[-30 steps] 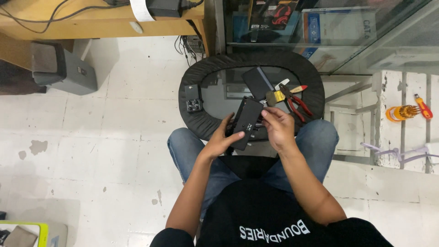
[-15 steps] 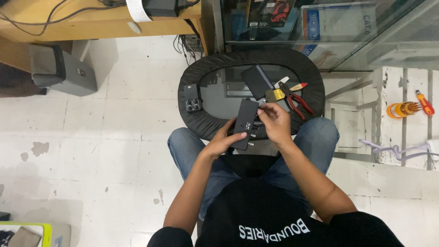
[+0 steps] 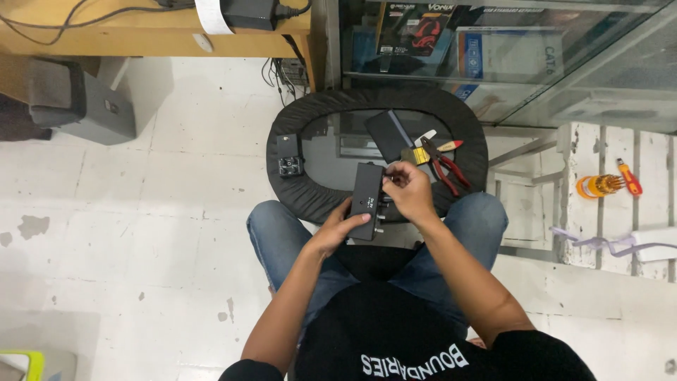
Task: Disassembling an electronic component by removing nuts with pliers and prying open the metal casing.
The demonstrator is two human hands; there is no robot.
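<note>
- Left hand (image 3: 337,229) cups the near end of a black box-shaped device (image 3: 367,200) from below and from the side, fingers curled round its lower edge, thumb lying along its flank
- Right hand (image 3: 407,192) is pinched closed at the device's right long side, fingertips (image 3: 390,179) gathered on something small there; what exactly they grip is too small to tell
- Black box-shaped device sits above the person's knees, at the near rim of a round black-padded tray (image 3: 282,176), its long axis pointing away from the body; small knobs or posts stick out of its right side
- It looks rigid and fairly light, judging by the easy one-hand support; the smooth casing could slip, so a hold across its narrow width, clear of the protruding bits, seems safest
- On the tray lie a small black module (image 3: 289,156) to the left, a flat dark case (image 3: 390,134) and red-handled pliers (image 3: 446,164) to the right
- Farther right, on a white slatted stand (image 3: 599,162), rest an orange bit holder (image 3: 598,185) and a small red screwdriver (image 3: 629,178)
</note>
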